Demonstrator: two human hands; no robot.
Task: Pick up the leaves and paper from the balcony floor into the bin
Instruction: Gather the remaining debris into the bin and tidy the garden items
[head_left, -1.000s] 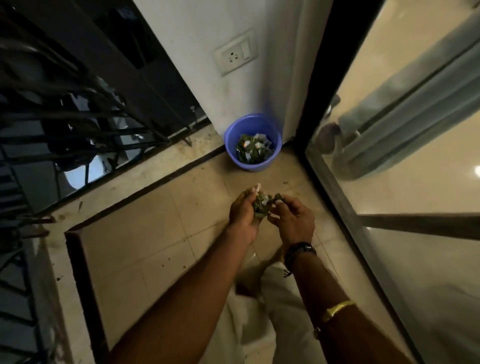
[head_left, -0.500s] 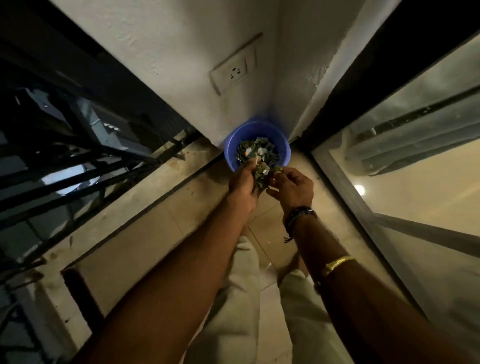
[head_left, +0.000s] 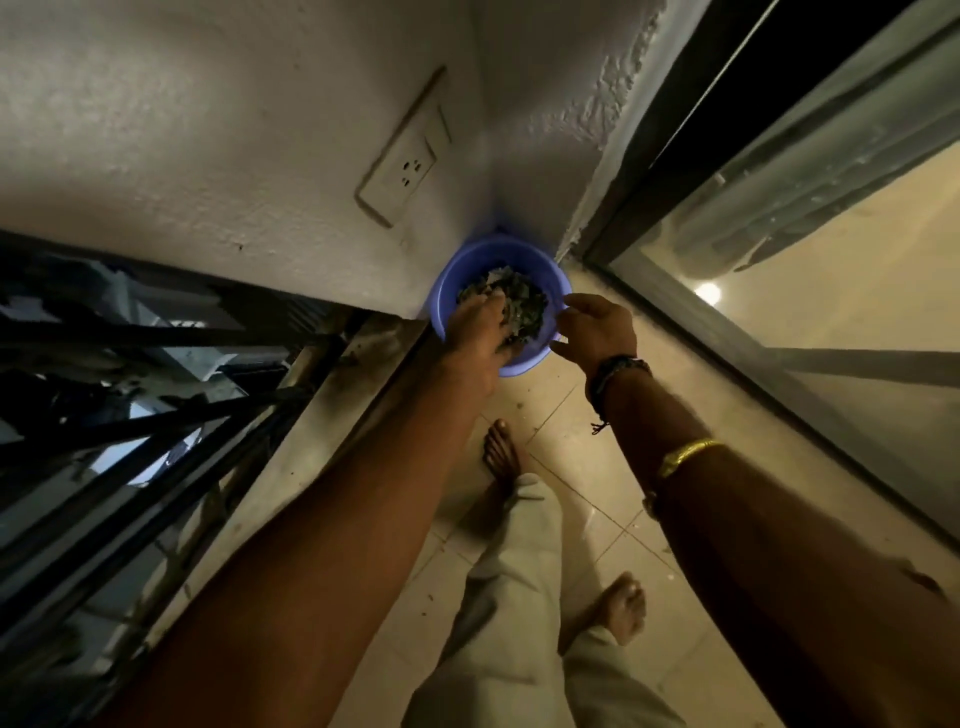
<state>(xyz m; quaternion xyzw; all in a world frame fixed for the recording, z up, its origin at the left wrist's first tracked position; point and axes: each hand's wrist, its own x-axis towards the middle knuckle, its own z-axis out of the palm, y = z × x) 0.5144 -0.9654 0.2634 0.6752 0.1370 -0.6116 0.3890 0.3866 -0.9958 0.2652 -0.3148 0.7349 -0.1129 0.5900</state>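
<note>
Bin (head_left: 524, 366) wedged in the corner between wall (head_left: 260, 156) and door frame (head_left: 639, 208), leaves and paper (head_left: 524, 306) inside. Left hand (head_left: 480, 338) on them, grip I cannot tell; right hand (head_left: 597, 330) loose, empty, at the rim.

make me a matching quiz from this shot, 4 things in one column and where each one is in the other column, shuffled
Column 1
1. left hand
2. right hand
3. wall socket
4. gold bangle

Column 2
a. on the right forearm
b. on the white wall, above the blue bin
c. down in the bin, on the leaves and paper
d. beside the bin's rim, holding nothing

Pairs: 1-c, 2-d, 3-b, 4-a
</note>
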